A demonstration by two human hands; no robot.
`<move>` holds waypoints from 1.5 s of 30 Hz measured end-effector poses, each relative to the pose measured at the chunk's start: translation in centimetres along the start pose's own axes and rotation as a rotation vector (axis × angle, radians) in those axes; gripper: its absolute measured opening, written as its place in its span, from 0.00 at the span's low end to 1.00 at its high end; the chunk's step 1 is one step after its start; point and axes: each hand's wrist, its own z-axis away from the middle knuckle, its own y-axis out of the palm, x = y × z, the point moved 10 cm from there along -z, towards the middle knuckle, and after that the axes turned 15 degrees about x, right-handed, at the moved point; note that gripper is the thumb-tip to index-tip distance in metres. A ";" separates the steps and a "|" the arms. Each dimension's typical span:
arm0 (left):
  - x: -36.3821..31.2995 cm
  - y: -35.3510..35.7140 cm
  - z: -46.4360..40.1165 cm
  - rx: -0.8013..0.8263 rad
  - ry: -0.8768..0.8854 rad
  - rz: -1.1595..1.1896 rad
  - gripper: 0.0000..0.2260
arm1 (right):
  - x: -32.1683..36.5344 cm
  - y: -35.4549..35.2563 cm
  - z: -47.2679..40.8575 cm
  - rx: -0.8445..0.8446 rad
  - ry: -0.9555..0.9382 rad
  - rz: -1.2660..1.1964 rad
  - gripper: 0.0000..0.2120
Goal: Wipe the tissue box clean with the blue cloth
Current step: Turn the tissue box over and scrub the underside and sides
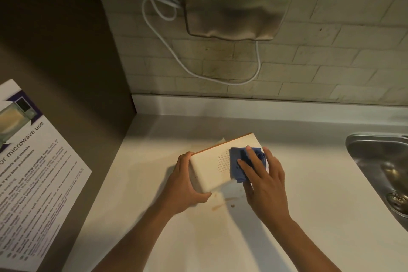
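Note:
A white tissue box (pixel 212 161) with a dotted patch and an orange far edge stands tipped on the white counter (pixel 309 194), a broad white face turned up toward me. My left hand (pixel 183 185) grips its near left corner, thumb underneath. My right hand (pixel 262 179) presses a folded blue cloth (pixel 237 165) flat against the box's right end, fingers spread over the cloth. A bit of white tissue (pixel 220 140) pokes out behind the box.
Brownish smears and a crumb (pixel 223 204) mark the counter just below the box. A steel sink (pixel 384 168) lies at the right. On the tiled wall hang a steel hand dryer (pixel 238 2) and a looped white cable (pixel 167 46). A microwave notice (pixel 33 174) covers the left panel.

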 end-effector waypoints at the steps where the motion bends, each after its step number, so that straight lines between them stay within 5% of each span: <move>1: 0.0 0.0 0.0 -0.002 -0.001 -0.004 0.50 | 0.4 -0.2 -0.1 -0.023 -0.053 -0.041 0.26; 6: 0.2 0.0 -0.1 -0.035 0.028 -0.011 0.51 | 1.9 1.6 -0.5 0.000 -0.015 -0.249 0.29; 11: 0.3 0.3 -0.3 -0.014 0.061 -0.019 0.51 | 6.8 2.4 1.3 -0.014 -0.141 -0.194 0.32; 18: 0.2 0.5 0.0 -0.027 0.055 -0.054 0.50 | -0.1 0.4 -1.2 0.001 0.208 -0.310 0.25; 25: -0.1 0.8 -0.3 0.015 0.086 -0.108 0.51 | 5.6 1.6 1.0 0.042 -0.053 -0.300 0.28; 31: -0.4 0.7 -0.1 0.029 0.088 -0.107 0.51 | -2.5 -0.4 -0.8 -0.039 0.230 -0.378 0.22; 38: -0.1 0.7 -0.3 0.036 0.070 -0.117 0.50 | 4.1 2.1 0.7 0.079 0.031 -0.363 0.26; 42: -0.4 0.6 0.1 0.025 0.076 -0.123 0.50 | -2.1 0.6 -0.1 0.019 0.211 -0.362 0.22; 45: -0.4 0.7 0.1 0.012 0.070 -0.112 0.50 | -0.6 0.4 0.4 -0.035 0.234 -0.358 0.20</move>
